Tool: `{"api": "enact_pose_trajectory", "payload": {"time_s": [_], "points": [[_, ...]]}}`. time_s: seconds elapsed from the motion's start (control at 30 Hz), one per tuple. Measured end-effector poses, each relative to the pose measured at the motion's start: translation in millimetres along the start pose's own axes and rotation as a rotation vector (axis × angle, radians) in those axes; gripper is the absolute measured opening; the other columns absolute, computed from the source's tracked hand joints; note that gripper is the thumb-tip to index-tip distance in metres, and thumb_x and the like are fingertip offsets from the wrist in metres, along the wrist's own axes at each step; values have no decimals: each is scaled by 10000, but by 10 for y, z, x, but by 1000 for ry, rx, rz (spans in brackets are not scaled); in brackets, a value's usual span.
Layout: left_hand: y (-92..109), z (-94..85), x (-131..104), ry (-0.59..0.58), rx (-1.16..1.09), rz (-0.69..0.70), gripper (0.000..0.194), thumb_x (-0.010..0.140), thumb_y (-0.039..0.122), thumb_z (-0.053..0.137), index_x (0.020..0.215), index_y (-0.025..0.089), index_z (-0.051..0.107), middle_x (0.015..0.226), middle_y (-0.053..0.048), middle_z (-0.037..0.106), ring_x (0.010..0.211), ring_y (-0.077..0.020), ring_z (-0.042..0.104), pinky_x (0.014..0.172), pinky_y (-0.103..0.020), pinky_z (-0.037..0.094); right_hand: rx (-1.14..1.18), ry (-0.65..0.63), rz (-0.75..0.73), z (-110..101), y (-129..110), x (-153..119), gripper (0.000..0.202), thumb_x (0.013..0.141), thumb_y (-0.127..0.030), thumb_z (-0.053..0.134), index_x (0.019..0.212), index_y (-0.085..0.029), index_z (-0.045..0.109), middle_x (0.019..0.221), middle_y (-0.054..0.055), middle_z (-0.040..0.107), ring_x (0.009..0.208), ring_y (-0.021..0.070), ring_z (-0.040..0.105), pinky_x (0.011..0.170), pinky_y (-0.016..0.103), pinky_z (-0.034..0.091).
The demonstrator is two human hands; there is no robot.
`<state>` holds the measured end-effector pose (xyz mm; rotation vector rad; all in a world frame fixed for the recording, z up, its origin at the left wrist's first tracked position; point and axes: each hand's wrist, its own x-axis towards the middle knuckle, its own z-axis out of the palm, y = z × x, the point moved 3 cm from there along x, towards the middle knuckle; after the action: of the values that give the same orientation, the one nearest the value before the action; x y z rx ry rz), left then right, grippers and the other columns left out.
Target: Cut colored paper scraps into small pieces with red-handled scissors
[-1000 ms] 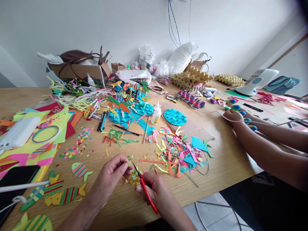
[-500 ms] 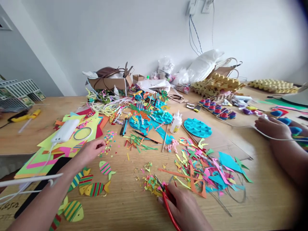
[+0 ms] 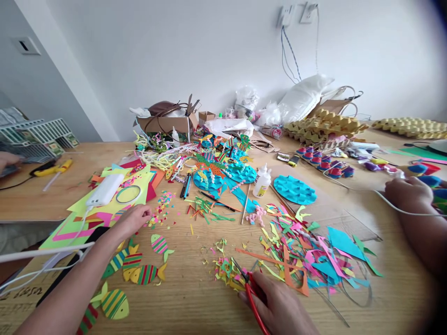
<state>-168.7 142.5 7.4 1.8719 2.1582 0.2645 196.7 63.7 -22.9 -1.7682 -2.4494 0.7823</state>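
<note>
My right hand (image 3: 279, 307) rests low on the wooden table (image 3: 195, 298) and grips red-handled scissors (image 3: 252, 294), their blades pointing at a small heap of coloured paper snippets (image 3: 225, 270). My left hand (image 3: 133, 218) reaches out to the left, fingers curled, touching confetti-like paper bits (image 3: 161, 209) beside the stack of coloured paper sheets (image 3: 104, 209). Whether it pinches anything is hidden. Striped paper fish (image 3: 146, 273) lie between my arms.
A pile of paper offcuts (image 3: 307, 251) lies right of the scissors. A glue bottle (image 3: 262, 181), turquoise discs (image 3: 295, 190), pens (image 3: 185, 185) and a cardboard box (image 3: 164, 123) stand further back. Another person's hand (image 3: 407, 193) holds a cable at the right. A white device (image 3: 104, 190) sits on the sheets.
My left hand left the snippets by the scissors and stretched out left to the confetti. The view swung left and up. My right hand keeps the scissors.
</note>
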Motion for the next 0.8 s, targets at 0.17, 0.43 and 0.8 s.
{"api": "enact_pose_trajectory", "payload": {"time_s": [0.17, 0.43, 0.8], "points": [[113, -96, -43, 54, 26, 69, 201, 741, 223, 430, 706, 191, 625, 742, -35, 662, 689, -207, 609, 611, -266, 428, -74, 68, 39, -72, -39, -9, 211, 827, -379, 489, 736, -202, 562, 716, 41, 675, 656, 215, 633, 493, 248, 283], [1336, 125, -700, 110, -108, 727, 458, 784, 24, 311, 1062, 214, 622, 1032, -78, 617, 959, -170, 599, 819, -254, 480, -148, 100, 76, -200, -181, -36, 145, 797, -320, 559, 796, -185, 613, 774, 58, 698, 695, 220, 647, 506, 264, 257], [1577, 471, -773, 59, -208, 785, 298, 790, 58, 398, 878, 213, 636, 887, -41, 689, 814, -159, 673, 729, -218, 542, 72, 180, 114, -247, 190, -219, 123, 771, -145, 449, 702, -185, 543, 681, 19, 642, 586, 134, 550, 508, 209, 285]]}}
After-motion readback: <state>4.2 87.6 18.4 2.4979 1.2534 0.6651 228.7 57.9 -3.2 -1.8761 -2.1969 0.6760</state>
